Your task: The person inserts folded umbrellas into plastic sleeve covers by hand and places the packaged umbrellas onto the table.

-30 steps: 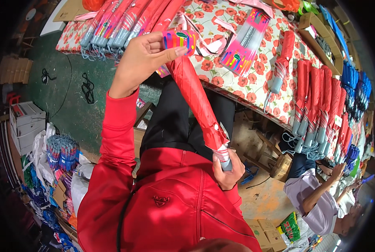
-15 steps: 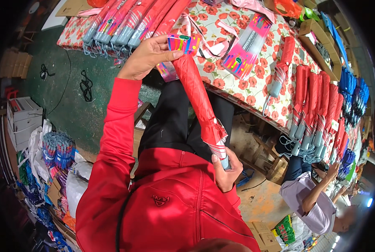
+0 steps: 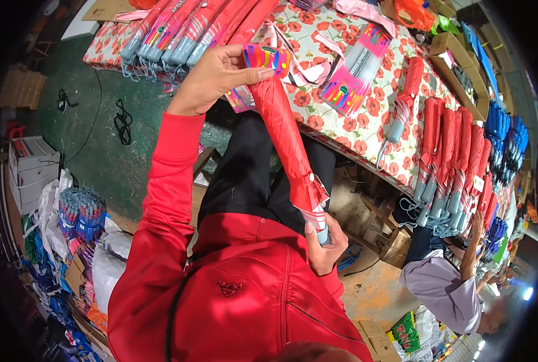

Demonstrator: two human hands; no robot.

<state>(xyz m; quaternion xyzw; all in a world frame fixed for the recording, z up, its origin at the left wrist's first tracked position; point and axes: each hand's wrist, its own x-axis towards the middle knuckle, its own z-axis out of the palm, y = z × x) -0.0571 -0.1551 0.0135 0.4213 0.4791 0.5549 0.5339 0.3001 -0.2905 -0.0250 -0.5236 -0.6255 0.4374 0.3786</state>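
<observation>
A folded red umbrella (image 3: 284, 130) slants across my lap, its far end at the table edge and its handle towards me. My right hand (image 3: 326, 246) is wrapped round the grey handle end. At the far end, my left hand (image 3: 215, 78) pinches a colourful printed plastic sleeve (image 3: 268, 58) between thumb and fingers. The sleeve's opening is around or against the umbrella's tip; I cannot tell which. Another flat printed sleeve (image 3: 356, 72) lies on the flowered tablecloth (image 3: 371, 136). A single red umbrella (image 3: 406, 96) rests to its right.
Sleeved red umbrellas (image 3: 187, 33) lie in a row at the far left of the table. More red umbrellas (image 3: 444, 160) are piled at the right edge, beside blue ones (image 3: 501, 139). A cardboard box (image 3: 459, 75) stands behind them. At the right, a co-worker in a pale shirt (image 3: 444, 289) is seated.
My left hand and the sleeve have shifted slightly at the umbrella's tip. My right hand stays on the handle. The co-worker's forearm has risen towards the piled umbrellas.
</observation>
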